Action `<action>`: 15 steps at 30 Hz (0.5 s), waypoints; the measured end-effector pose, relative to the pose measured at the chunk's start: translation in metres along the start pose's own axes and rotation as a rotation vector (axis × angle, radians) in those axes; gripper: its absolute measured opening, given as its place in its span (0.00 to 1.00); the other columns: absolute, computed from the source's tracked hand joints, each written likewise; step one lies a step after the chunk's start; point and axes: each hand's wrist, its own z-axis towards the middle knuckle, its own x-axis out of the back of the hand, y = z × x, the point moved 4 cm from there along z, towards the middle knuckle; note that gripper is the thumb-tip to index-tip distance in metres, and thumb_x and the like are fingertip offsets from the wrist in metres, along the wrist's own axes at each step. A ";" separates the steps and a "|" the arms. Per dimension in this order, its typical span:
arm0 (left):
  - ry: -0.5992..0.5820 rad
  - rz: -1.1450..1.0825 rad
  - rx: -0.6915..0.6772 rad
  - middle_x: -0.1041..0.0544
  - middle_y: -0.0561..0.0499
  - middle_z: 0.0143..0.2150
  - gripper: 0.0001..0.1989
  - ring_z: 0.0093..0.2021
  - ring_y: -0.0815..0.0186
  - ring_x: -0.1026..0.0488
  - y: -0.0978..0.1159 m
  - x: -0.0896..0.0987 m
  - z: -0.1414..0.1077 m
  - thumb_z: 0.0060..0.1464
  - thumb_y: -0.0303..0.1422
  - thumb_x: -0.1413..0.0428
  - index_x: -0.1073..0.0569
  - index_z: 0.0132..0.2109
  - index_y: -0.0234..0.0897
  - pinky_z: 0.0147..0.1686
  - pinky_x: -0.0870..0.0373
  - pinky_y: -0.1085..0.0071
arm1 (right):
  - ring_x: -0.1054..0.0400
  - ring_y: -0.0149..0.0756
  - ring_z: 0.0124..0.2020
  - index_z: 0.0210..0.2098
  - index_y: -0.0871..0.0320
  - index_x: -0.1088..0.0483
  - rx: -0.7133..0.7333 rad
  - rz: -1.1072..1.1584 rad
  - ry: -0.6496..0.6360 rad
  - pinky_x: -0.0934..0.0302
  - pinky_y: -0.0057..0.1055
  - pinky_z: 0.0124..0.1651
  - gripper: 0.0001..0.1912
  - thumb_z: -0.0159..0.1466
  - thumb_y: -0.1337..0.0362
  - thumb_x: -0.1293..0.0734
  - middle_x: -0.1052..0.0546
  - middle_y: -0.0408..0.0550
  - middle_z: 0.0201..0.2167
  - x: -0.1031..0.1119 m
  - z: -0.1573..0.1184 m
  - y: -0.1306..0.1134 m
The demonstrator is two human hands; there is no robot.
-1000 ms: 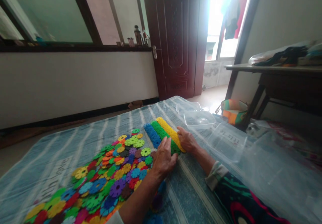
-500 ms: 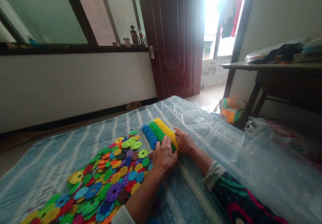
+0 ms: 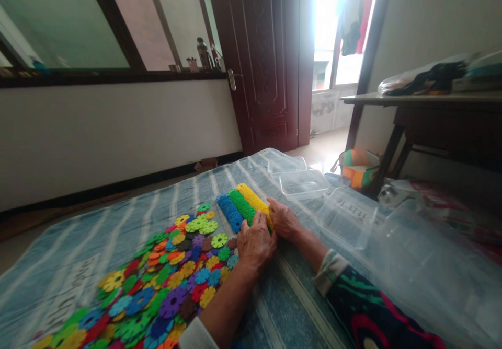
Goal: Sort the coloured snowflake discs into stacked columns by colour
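Three rows of flower-shaped plastic discs packed edge to edge lie side by side on the striped bed sheet: a blue row (image 3: 229, 212), a green row (image 3: 241, 204) and a yellow row (image 3: 251, 197). My left hand (image 3: 257, 242) has its bent fingers closed over the near end of the green row. From the right, my right hand (image 3: 284, 219) grips the near end of the yellow row, with its fingertips along that side. The two hands nearly touch and hide the rows' near ends. A loose pile of mixed-colour discs (image 3: 172, 301) spreads left of my left forearm.
Clear plastic boxes (image 3: 304, 183) stand right of the rows, with a clear lid or box (image 3: 347, 217) nearer me. A large transparent bag or bin (image 3: 431, 270) fills the right side. Beyond are a dark table (image 3: 423, 101), an orange-green bag (image 3: 357, 169) and a brown door (image 3: 266, 67).
The view has shifted slightly, so everything sits a little further left. Both hands stay at the near ends of the green and yellow rows, with hardly any movement.
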 end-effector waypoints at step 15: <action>0.005 -0.011 -0.015 0.37 0.47 0.66 0.26 0.59 0.46 0.38 -0.001 -0.001 0.000 0.58 0.42 0.53 0.37 0.61 0.39 0.54 0.36 0.52 | 0.30 0.39 0.46 0.62 0.59 0.43 -0.025 -0.006 -0.016 0.39 0.30 0.46 0.25 0.65 0.64 0.43 0.23 0.54 0.44 0.003 -0.002 -0.001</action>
